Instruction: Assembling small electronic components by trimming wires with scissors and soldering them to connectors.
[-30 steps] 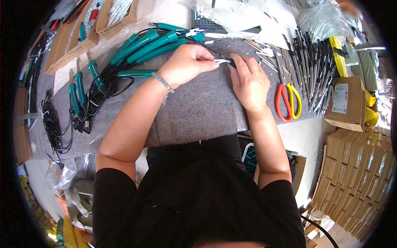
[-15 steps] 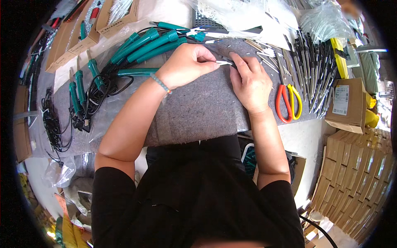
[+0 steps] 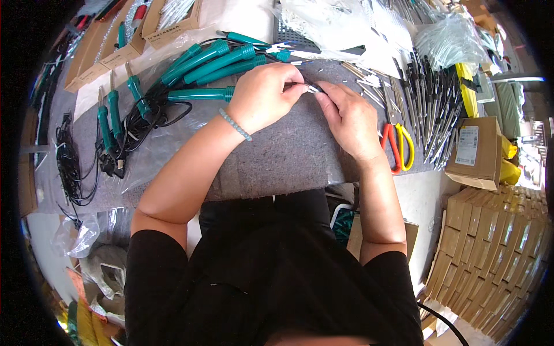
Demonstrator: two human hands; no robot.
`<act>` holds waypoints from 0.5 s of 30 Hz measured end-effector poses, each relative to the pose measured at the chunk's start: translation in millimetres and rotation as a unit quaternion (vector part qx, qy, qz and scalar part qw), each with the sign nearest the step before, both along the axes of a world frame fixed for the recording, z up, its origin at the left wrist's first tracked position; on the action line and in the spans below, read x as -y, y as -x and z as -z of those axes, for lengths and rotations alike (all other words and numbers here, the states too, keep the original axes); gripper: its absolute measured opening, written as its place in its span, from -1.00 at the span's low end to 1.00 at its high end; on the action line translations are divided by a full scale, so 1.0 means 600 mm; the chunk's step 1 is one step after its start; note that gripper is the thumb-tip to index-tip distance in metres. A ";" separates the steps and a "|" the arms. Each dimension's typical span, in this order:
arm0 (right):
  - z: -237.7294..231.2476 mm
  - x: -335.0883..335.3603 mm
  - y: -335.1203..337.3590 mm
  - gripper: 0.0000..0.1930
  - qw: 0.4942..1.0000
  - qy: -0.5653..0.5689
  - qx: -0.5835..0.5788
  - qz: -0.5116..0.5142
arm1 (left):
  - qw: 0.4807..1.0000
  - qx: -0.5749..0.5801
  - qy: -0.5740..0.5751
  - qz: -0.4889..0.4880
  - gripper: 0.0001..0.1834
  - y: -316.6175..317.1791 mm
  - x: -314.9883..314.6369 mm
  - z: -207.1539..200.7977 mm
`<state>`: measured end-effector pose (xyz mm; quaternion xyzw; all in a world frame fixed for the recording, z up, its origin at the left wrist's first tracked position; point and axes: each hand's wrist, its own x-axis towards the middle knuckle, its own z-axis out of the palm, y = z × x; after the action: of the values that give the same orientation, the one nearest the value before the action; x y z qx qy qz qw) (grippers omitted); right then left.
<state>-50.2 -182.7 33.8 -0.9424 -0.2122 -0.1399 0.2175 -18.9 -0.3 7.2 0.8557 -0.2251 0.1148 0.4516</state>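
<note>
Two bare hands are close together over the grey counter [image 3: 271,161]. Left hand [image 3: 265,95] has its thumb and pointing finger pinched on a thin dark wire [image 3: 303,85]. Right hand [image 3: 351,118] has its thumb and fingers close together on the other end of it. So the wire is in the gap between the hands, near the far side of the counter. A little white bit [image 3: 312,89] shows next to the right fingertips. Blue-green beads make a bracelet [image 3: 235,125] on the left wrist.

Just past the left hand is a pile of green handles [image 3: 208,60], with wires poking out of some ends. More to the left, three green tools [image 3: 137,95] with metal tips lie near tangled black cords [image 3: 69,167]. Scissors [image 3: 397,147] with one red loop and one yellow loop lie beside the right wrist. Past them is a big bunch of metal and black rods [image 3: 430,109]. Near it sits a brown box [image 3: 490,153], with lots of stacked cardboard [image 3: 490,242] below.
</note>
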 end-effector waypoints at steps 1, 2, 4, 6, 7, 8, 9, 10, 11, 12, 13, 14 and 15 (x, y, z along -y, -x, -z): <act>-0.003 0.000 0.000 -0.79 1.000 0.004 -0.013 0.006 | 1.000 0.001 0.002 -0.002 -0.90 0.001 -0.001 -0.002; -0.004 0.000 0.000 -0.79 1.000 0.006 -0.011 0.005 | 1.000 -0.005 0.005 0.007 -0.90 0.002 -0.002 -0.004; -0.005 0.000 0.001 -0.78 0.999 -0.021 -0.024 0.014 | 1.000 -0.010 0.010 0.016 -0.89 0.002 -0.006 -0.012; -0.005 0.000 0.002 -0.77 0.999 -0.028 -0.041 0.017 | 0.993 -0.058 -0.101 0.024 -0.86 0.000 -0.016 -0.027; -0.005 0.000 0.002 -0.77 0.997 -0.036 -0.060 0.019 | 0.993 -0.057 -0.099 0.024 -0.86 -0.003 -0.018 -0.035; -0.007 -0.002 0.002 -0.77 0.998 -0.035 -0.059 0.017 | 0.990 -0.108 -0.080 0.042 -0.84 -0.005 -0.022 -0.041; -0.008 -0.004 0.003 -0.76 0.999 -0.016 -0.043 0.000 | 0.984 -0.158 -0.060 0.059 -0.82 -0.007 -0.025 -0.044; -0.009 -0.006 0.004 -0.76 0.999 0.002 -0.028 -0.017 | 0.984 -0.158 -0.059 0.057 -0.82 -0.007 -0.027 -0.043; -0.011 -0.007 0.003 -0.76 0.999 0.004 -0.027 -0.018 | 0.986 -0.147 -0.039 0.069 -0.82 -0.006 -0.028 -0.042; -0.013 -0.008 0.003 -0.75 0.999 0.022 -0.047 -0.016 | 0.987 -0.136 -0.019 0.082 -0.82 -0.006 -0.029 -0.040; -0.015 -0.009 0.002 -0.75 0.997 0.040 -0.067 -0.013 | 0.987 -0.135 -0.018 0.081 -0.82 -0.007 -0.031 -0.038; -0.015 -0.009 0.001 -0.75 0.997 0.041 -0.066 -0.012 | 0.989 -0.111 -0.003 0.096 -0.82 -0.009 -0.032 -0.035; -0.015 -0.008 0.001 -0.74 0.997 0.045 -0.060 -0.021 | 0.990 -0.087 0.013 0.110 -0.83 -0.010 -0.034 -0.032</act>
<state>-50.8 -177.8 42.6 -0.9534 -0.2245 -0.0689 0.1896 -12.6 19.8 26.4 0.8266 -0.2767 -0.0075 0.4900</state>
